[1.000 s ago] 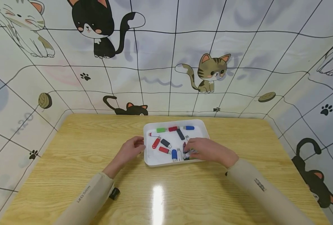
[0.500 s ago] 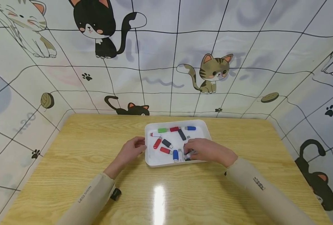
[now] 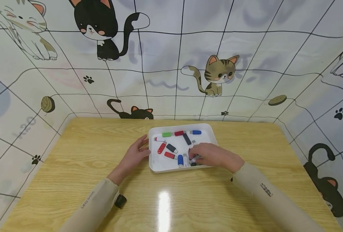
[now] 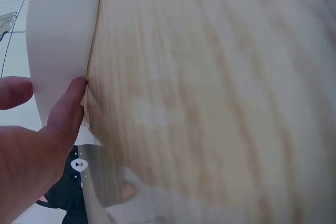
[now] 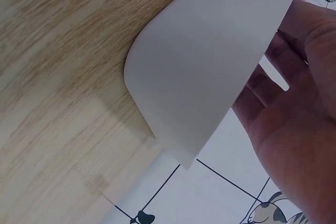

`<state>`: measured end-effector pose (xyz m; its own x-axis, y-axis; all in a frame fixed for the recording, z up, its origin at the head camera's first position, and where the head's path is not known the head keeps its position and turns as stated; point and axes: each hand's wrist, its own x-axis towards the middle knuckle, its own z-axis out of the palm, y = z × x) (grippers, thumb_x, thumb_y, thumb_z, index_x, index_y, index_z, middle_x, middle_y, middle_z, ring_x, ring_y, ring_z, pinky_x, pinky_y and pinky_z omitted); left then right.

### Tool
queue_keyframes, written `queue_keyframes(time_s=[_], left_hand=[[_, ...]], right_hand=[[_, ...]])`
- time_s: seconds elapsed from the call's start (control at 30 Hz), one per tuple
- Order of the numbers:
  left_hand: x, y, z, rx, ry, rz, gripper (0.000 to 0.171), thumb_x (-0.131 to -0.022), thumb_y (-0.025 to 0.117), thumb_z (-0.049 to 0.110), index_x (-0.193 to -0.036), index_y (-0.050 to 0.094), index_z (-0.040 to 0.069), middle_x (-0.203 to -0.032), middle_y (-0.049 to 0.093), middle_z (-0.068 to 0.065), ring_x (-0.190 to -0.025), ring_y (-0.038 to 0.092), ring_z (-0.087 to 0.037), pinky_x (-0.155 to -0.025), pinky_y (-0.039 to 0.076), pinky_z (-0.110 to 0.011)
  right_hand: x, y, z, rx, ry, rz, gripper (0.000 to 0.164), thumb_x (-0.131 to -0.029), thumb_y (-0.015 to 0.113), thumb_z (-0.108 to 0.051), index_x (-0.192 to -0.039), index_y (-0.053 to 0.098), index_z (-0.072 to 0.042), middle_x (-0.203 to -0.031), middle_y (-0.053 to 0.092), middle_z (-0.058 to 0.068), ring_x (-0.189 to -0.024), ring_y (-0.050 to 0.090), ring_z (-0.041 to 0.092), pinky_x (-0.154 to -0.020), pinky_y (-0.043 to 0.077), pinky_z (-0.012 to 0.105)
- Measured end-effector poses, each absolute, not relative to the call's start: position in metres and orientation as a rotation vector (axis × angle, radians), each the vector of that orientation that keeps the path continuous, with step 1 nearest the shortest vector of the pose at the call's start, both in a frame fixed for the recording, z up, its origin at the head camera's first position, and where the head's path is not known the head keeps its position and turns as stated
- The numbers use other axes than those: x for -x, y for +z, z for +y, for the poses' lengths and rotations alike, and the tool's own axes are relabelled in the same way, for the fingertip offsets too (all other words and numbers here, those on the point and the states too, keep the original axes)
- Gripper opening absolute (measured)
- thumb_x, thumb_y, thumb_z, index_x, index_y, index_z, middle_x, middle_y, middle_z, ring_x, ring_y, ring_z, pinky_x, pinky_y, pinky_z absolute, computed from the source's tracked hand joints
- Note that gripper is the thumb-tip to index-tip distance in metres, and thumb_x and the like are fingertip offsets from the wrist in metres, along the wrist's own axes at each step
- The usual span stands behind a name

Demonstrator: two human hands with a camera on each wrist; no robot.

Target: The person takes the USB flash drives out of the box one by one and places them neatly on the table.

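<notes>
A white tray (image 3: 157,166) holds several USB flash drives, among them a green one (image 3: 166,134), a red one (image 3: 161,148) and a blue one (image 3: 180,160). My right hand (image 3: 214,156) reaches over the tray's right side, its curled fingers pinching at a USB flash drive (image 3: 190,153) near the front; the hand covers most of it. A white drive (image 3: 185,160) lies just left of those fingertips. At the tray's left edge rests my left hand (image 3: 133,155), fingers loosely extended. In the left wrist view its fingertips (image 4: 77,88) lie against the tray's outer wall (image 4: 63,30).
The tray stands on a wooden table (image 3: 107,129) near its back edge. A cloth printed with cats (image 3: 219,77) and grid lines hangs behind and at both sides. A dark object (image 3: 120,201) sits under the left wrist.
My left hand's fingers have spread and lifted slightly along the tray's left edge. The right hand stays at the same spot, its fingers shifting slightly among the drives.
</notes>
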<state>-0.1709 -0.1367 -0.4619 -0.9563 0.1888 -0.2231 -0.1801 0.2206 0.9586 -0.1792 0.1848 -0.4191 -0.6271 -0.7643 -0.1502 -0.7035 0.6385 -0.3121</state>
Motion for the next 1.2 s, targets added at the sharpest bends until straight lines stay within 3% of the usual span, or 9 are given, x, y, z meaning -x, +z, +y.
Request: queue_keyframes(time_s=[0.23, 0.43, 0.73, 1.2], left_hand=[[0.171, -0.464, -0.138, -0.05, 1.853, 2.067, 0.066, -0.094, 0.056, 0.008, -0.154, 0.027, 0.009, -0.152, 0.034, -0.015, -0.136, 0.037, -0.029, -0.099, 0.043, -0.041], [0.171, -0.465, -0.138, -0.063, 1.849, 2.063, 0.065, -0.095, 0.055, 0.008, -0.154, 0.027, 0.008, -0.153, 0.034, -0.015, -0.137, 0.036, -0.029, -0.099, 0.043, -0.041], [0.169, -0.464, -0.139, -0.043, 1.857, 2.058, 0.064, -0.095, 0.054, 0.008, -0.154, 0.028, 0.01, -0.152, 0.035, -0.012, -0.136, 0.038, -0.027, -0.097, 0.045, -0.04], [0.166, -0.462, -0.143, -0.036, 1.891, 2.009, 0.063, -0.096, 0.052, 0.007, -0.154, 0.028, 0.011, -0.152, 0.034, -0.01, -0.136, 0.037, -0.026, -0.096, 0.046, -0.04]], right_hand=[[0.176, -0.42, 0.189, 1.203, -0.323, 2.621, 0.023, -0.088, 0.067, -0.016, -0.11, 0.071, -0.015, -0.111, 0.065, -0.005, -0.102, 0.057, 0.011, -0.094, 0.048, 0.034], [0.171, -0.419, 0.196, 1.199, -0.397, 2.691, 0.02, -0.089, 0.066, -0.015, -0.108, 0.072, -0.016, -0.104, 0.064, -0.007, -0.093, 0.057, 0.007, -0.085, 0.051, 0.03], [0.157, -0.406, 0.214, 0.916, -0.551, 2.859, 0.024, -0.09, 0.065, -0.021, -0.113, 0.069, -0.017, -0.104, 0.062, -0.01, -0.087, 0.054, 0.005, -0.075, 0.051, 0.026], [0.136, -0.398, 0.255, 0.609, -0.904, 3.014, 0.027, -0.091, 0.064, -0.023, -0.114, 0.065, -0.009, -0.101, 0.062, -0.003, -0.089, 0.058, 0.012, -0.077, 0.056, 0.032]])
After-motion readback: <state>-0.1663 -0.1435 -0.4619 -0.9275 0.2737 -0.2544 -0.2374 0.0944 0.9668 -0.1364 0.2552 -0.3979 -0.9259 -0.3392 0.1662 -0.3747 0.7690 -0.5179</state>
